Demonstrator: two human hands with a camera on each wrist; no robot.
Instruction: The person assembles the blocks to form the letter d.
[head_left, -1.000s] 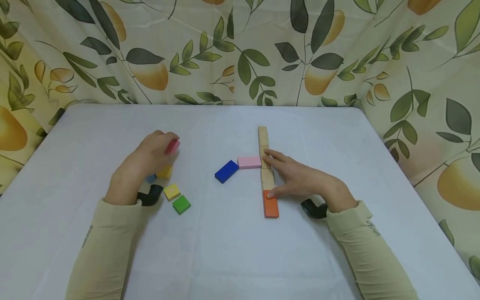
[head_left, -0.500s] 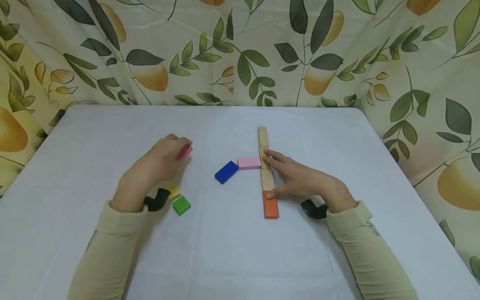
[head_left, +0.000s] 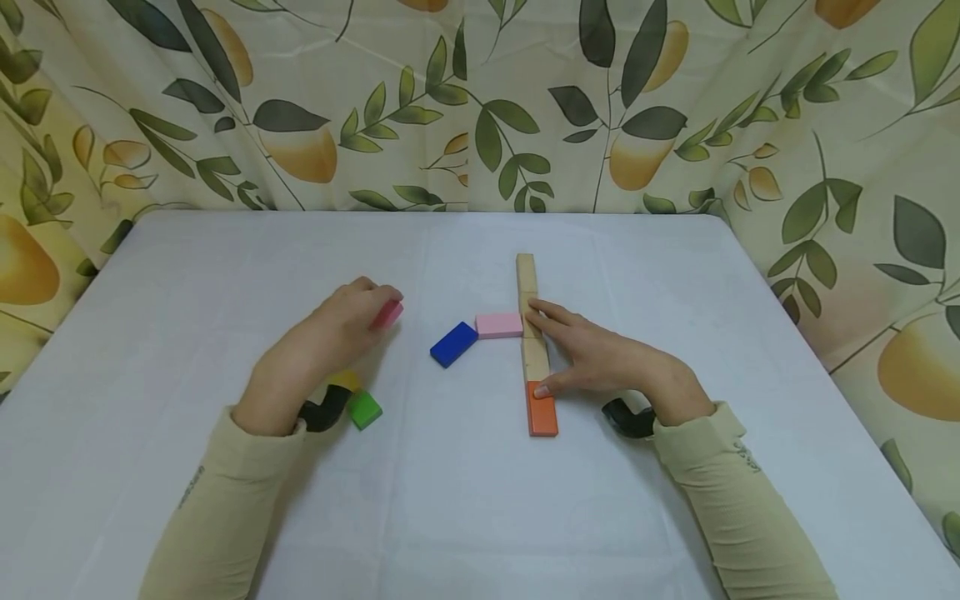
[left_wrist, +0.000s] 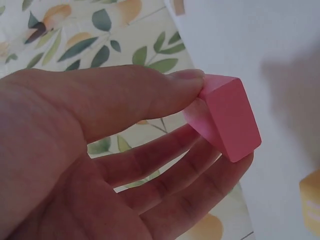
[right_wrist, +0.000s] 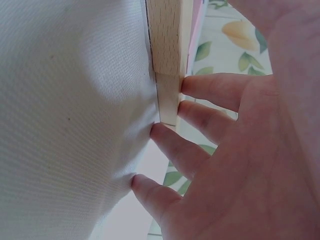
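Held up over the left half of the table, a bright pink block is pinched between the thumb and fingers of my left hand. The left wrist view shows one end of this pink block facing out. My right hand rests with spread fingers against a straight row of plain wooden blocks. Its thumb touches the orange block at the row's near end. A light pink block lies crosswise against the row's left side. A dark blue block slants off its left end.
A green block and a partly covered yellow block lie under and beside my left wrist. White cloth covers the table. A leaf-patterned curtain hangs behind and at the sides.
My left hand has moved right and slightly toward me with the pink block, now nearer the dark blue block. My right hand and the row stay in place.
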